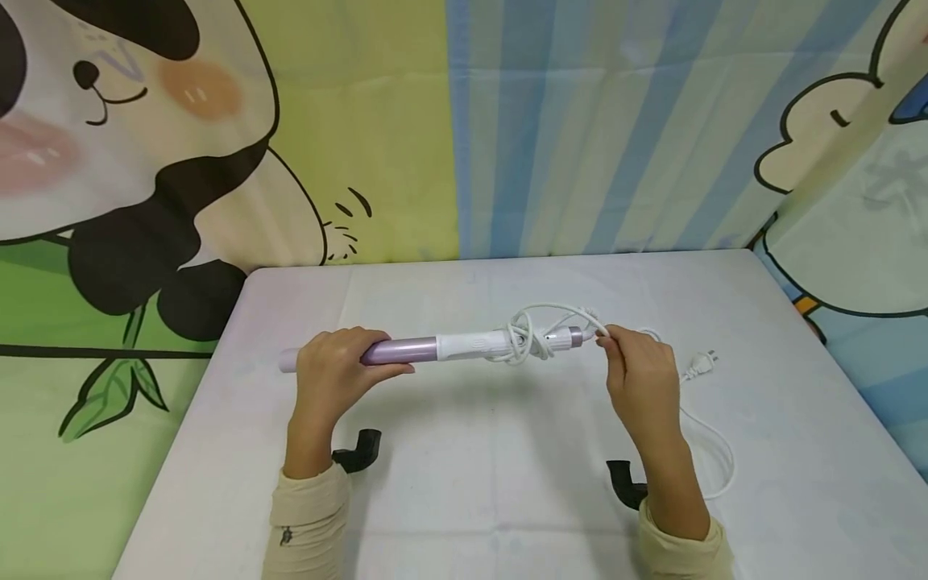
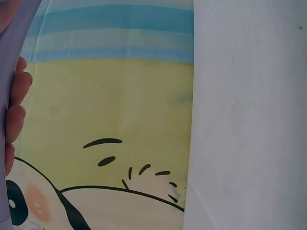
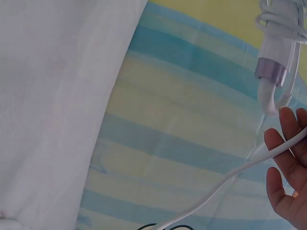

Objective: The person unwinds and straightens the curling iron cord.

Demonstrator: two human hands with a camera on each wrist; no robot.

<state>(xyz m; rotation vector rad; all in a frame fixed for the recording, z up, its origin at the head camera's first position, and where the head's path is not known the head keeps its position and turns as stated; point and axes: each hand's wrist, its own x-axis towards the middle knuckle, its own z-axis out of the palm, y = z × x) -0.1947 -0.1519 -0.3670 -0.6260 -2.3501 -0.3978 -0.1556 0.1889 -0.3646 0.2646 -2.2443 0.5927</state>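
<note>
A curling iron [image 1: 471, 345] with a lavender barrel and white handle is held level above the table. My left hand [image 1: 326, 374] grips the barrel near its left end; in the left wrist view its fingers [image 2: 18, 88] curl round the lavender barrel [image 2: 5, 96]. White cord [image 1: 524, 342] is wound in loops about the handle. Off the handle's right end, my right hand [image 1: 641, 379] pinches the cord between thumb and fingers. In the right wrist view the cord [image 3: 230, 175] runs across the fingers, and the handle's purple collar [image 3: 271, 72] shows above them.
The cord's two-pin plug [image 1: 699, 365] is right of my right hand, with a loop of cord [image 1: 728, 467] below it on the white table [image 1: 449, 483]. Black wrist mounts [image 1: 358, 451] jut inward from both wrists. A printed curtain [image 1: 391, 121] hangs behind the table.
</note>
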